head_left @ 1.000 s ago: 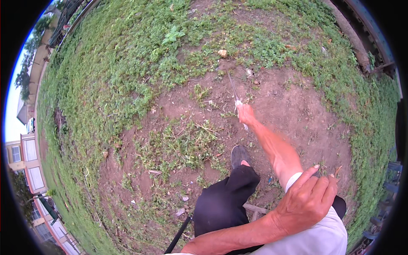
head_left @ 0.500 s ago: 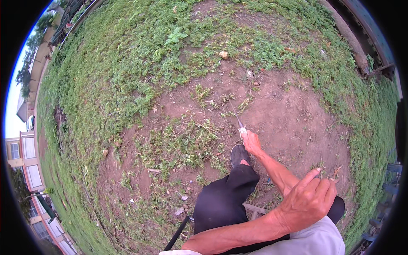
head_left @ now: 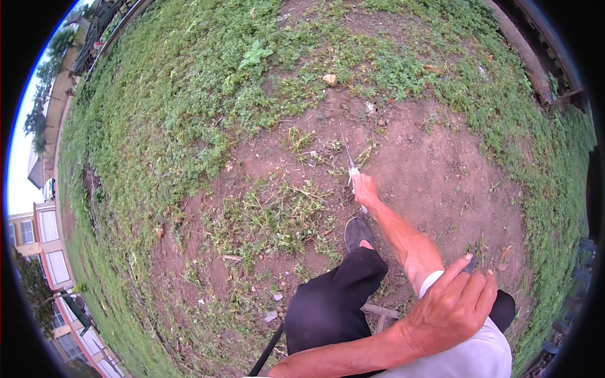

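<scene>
My right hand (head_left: 364, 188) grips the whitish wrapped handle of a long, thin metal tool (head_left: 349, 150), its point angled forward over loose soil and cut weeds (head_left: 299, 143). My left hand (head_left: 454, 302) rests over my right knee, fingers loosely bent and apart, with nothing visible in it. My shoe (head_left: 357, 232) is on the dirt below the right hand, beside a heap of uprooted weeds (head_left: 271, 217).
Low green weeds (head_left: 164, 107) surround the bare dirt (head_left: 460, 164), with a stone (head_left: 329, 79) ahead. A weathered log (head_left: 529, 69) lies along the upper right edge, buildings (head_left: 47, 239) stand far left, and a dark pole (head_left: 268, 346) is by my leg.
My right hand and tool moved back toward me, then slightly forward again, ending lower than one second ago. My left hand stays over the knee.
</scene>
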`<action>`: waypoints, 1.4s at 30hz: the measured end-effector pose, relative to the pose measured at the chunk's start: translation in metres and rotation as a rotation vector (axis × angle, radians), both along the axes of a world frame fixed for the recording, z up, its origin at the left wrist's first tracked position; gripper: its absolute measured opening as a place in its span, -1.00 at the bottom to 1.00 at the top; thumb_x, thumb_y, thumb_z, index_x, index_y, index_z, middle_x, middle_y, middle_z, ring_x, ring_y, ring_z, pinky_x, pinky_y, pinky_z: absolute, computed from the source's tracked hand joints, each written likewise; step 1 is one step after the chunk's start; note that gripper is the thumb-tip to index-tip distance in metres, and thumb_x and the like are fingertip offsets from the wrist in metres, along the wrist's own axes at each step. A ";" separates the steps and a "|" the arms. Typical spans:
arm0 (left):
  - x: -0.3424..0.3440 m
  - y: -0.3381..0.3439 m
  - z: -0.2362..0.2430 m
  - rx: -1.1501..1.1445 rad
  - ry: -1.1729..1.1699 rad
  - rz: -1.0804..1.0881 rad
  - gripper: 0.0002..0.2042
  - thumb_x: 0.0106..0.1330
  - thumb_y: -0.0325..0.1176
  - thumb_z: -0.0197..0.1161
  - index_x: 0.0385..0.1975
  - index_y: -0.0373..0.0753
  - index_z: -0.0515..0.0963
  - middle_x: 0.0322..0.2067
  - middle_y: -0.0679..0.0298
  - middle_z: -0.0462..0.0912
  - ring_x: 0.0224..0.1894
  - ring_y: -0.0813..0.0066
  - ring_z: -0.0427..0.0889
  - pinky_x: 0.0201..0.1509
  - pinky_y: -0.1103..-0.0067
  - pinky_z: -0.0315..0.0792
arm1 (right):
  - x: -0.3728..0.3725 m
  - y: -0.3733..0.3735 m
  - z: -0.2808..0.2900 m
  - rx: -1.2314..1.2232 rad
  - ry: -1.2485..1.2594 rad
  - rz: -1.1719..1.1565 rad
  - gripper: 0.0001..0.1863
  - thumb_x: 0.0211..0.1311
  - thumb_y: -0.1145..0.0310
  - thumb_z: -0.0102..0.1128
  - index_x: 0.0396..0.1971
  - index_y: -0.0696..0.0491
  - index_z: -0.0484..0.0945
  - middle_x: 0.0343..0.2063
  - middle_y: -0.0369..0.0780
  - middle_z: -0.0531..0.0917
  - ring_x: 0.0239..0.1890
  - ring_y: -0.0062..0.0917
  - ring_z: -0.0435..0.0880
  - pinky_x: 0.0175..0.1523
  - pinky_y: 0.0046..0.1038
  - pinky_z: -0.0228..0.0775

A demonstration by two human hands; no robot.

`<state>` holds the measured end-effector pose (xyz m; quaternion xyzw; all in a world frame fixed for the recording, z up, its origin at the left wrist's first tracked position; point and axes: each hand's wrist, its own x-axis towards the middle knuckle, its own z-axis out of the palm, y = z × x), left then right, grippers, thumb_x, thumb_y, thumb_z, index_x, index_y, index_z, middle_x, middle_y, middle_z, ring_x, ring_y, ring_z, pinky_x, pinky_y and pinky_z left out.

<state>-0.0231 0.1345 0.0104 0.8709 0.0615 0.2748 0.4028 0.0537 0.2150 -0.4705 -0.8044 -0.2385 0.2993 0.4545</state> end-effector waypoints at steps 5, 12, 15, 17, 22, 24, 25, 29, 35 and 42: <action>-0.008 -0.004 0.000 0.003 0.007 -0.008 -0.70 0.12 -0.45 0.17 -0.19 -0.51 0.55 -0.47 0.24 0.47 -0.41 0.43 0.53 0.23 0.30 0.46 | 0.007 0.010 0.051 -0.111 0.194 0.099 -0.43 0.43 -0.02 -0.04 -0.52 0.23 0.53 -0.66 -0.02 0.60 -0.61 -0.21 0.68 -0.47 -0.15 0.45; -0.008 -0.010 0.005 -0.022 -0.029 -0.012 -0.73 0.12 -0.45 0.18 -0.22 -0.49 0.55 -0.48 0.23 0.47 -0.40 0.41 0.55 0.22 0.28 0.46 | 0.010 0.046 0.111 -0.244 -0.104 0.069 -0.47 0.42 0.06 0.01 -0.40 0.32 0.56 -0.40 0.24 0.64 -0.21 0.20 0.65 -0.17 0.09 0.44; -0.005 -0.011 0.003 -0.020 -0.021 -0.004 -0.75 0.11 -0.45 0.19 -0.24 -0.48 0.55 -0.48 0.23 0.46 -0.40 0.41 0.55 0.22 0.28 0.45 | -0.008 0.039 0.119 -0.218 -0.150 0.165 -0.53 0.38 0.11 0.04 -0.37 0.31 0.58 -0.42 0.24 0.64 -0.25 0.18 0.67 -0.18 0.08 0.48; -0.001 -0.013 0.003 -0.036 -0.033 -0.008 -0.75 0.11 -0.46 0.19 -0.25 -0.48 0.55 -0.49 0.23 0.46 -0.39 0.41 0.55 0.22 0.28 0.45 | -0.017 0.024 0.116 -0.250 -0.159 0.245 -0.56 0.37 0.15 0.06 -0.37 0.32 0.58 -0.43 0.24 0.64 -0.27 0.17 0.67 -0.17 0.10 0.48; -0.008 -0.009 0.004 -0.020 -0.002 -0.010 -0.74 0.11 -0.45 0.20 -0.24 -0.48 0.57 -0.47 0.23 0.48 -0.40 0.41 0.57 0.21 0.29 0.47 | -0.038 0.013 0.109 -0.234 -0.116 0.271 -0.53 0.38 0.10 0.07 -0.31 0.32 0.56 -0.39 0.25 0.64 -0.23 0.17 0.66 -0.14 0.10 0.46; -0.011 -0.010 0.005 0.029 0.013 0.013 -0.74 0.12 -0.44 0.21 -0.24 -0.48 0.59 -0.46 0.23 0.50 -0.41 0.42 0.58 0.20 0.31 0.49 | -0.025 0.030 0.113 -0.323 -0.111 0.150 -0.51 0.38 0.06 0.08 -0.26 0.31 0.57 -0.36 0.22 0.66 -0.21 0.14 0.68 -0.13 0.08 0.46; -0.010 -0.021 -0.001 0.010 -0.009 0.000 -0.74 0.10 -0.44 0.19 -0.25 -0.47 0.57 -0.40 0.17 0.54 -0.34 0.37 0.59 0.24 0.29 0.45 | -0.018 0.044 0.114 -0.346 -0.109 0.060 -0.51 0.38 0.07 0.09 -0.24 0.31 0.57 -0.33 0.21 0.67 -0.19 0.12 0.68 -0.12 0.05 0.47; 0.001 -0.018 0.004 0.123 -0.103 0.112 -0.83 -0.04 -0.23 0.27 -0.54 -0.17 0.51 -0.56 0.34 0.45 -0.41 0.38 0.56 0.18 0.30 0.44 | 0.029 0.058 0.102 -0.325 -0.177 -0.022 -0.52 0.39 0.09 0.03 -0.25 0.31 0.56 -0.30 0.22 0.66 -0.17 0.15 0.66 -0.10 0.06 0.46; -0.002 -0.014 0.003 0.174 -0.099 0.137 -0.84 -0.01 -0.22 0.18 -0.60 -0.15 0.45 -0.59 0.35 0.43 -0.44 0.39 0.54 0.08 0.32 0.48 | -0.004 0.021 0.102 -0.343 -0.199 0.146 -0.52 0.43 0.10 -0.02 -0.30 0.31 0.55 -0.31 0.25 0.64 -0.18 0.21 0.63 -0.09 0.11 0.43; 0.005 -0.022 0.001 0.097 -0.138 0.114 -0.84 -0.06 -0.23 0.21 -0.62 -0.16 0.46 -0.60 0.32 0.48 -0.48 0.36 0.55 -0.02 0.33 0.53 | -0.052 -0.065 0.109 -0.315 -0.313 0.301 -0.49 0.47 0.08 -0.03 -0.35 0.32 0.53 -0.42 0.27 0.61 -0.26 0.23 0.62 -0.20 0.13 0.40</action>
